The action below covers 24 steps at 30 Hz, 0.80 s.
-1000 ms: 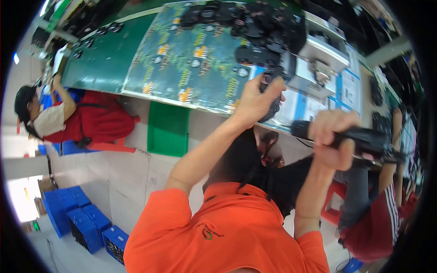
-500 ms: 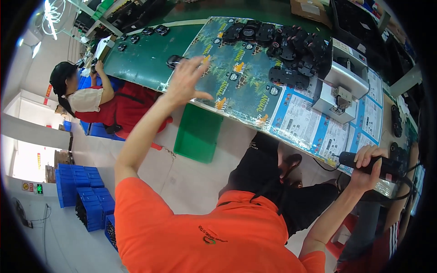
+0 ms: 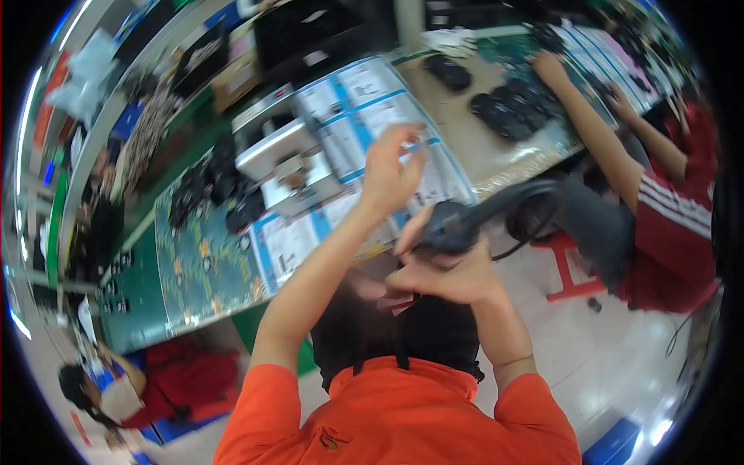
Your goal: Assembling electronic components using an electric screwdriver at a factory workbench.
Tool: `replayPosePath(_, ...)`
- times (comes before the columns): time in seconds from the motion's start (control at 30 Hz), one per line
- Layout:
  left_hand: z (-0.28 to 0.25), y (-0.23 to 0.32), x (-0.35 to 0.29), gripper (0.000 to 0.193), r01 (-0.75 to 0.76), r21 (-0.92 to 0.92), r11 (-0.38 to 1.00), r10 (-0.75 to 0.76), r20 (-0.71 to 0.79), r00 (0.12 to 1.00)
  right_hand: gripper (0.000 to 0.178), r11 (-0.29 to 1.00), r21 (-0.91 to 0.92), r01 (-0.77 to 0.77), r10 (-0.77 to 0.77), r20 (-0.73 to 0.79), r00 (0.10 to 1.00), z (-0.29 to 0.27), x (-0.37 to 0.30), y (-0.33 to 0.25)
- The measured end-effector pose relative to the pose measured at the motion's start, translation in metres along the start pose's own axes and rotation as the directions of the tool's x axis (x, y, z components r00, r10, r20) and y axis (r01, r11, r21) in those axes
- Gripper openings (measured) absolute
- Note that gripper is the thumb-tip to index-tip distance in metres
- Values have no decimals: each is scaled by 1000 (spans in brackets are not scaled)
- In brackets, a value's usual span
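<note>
My right hand [image 3: 461, 275] is wrapped round a dark electric screwdriver [image 3: 449, 229], held in front of my body by the table's near edge. A thick black cable [image 3: 527, 194] runs off it to the right; motion blurs both. My left hand [image 3: 391, 174] hovers over the blue-and-white printed sheets [image 3: 360, 85], fingers apart and slightly bent, with nothing seen in it. Left of that hand stands a silver metal fixture [image 3: 291, 167]. Beyond the fixture lies a pile of black toy-car-like parts [image 3: 217, 178] on a green patterned mat [image 3: 205, 263].
At the right, a co-worker in a dark red shirt [image 3: 674, 217] reaches over the table, near several black parts [image 3: 511, 108]. A red stool [image 3: 570, 267] stands below. Another person in red [image 3: 186, 376] is at the lower left. A cardboard box [image 3: 236, 81] sits behind the table.
My view has turned to the right. My left hand has moved from the mat's left end to the printed sheets. The screwdriver in my right hand has come in front of my body.
</note>
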<state>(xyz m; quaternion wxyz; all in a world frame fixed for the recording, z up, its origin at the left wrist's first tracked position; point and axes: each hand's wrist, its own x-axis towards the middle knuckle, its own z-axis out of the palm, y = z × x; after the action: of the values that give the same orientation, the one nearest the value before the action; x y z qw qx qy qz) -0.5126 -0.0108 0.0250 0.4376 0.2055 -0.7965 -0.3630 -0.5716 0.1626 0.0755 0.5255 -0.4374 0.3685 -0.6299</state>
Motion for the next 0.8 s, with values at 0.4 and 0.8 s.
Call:
replayPosePath(0.4, 161, -21, 105, 90, 211, 506, 836, -303, 106, 947, 38, 967, -97, 234, -226, 90, 970, -37, -34, -31)
replayPosePath(0.8, 48, 28, 36, 25, 332, -593, 733, -369, 62, 927, 29, 943, -220, 249, -284, -144, 948, -20, -39, -40)
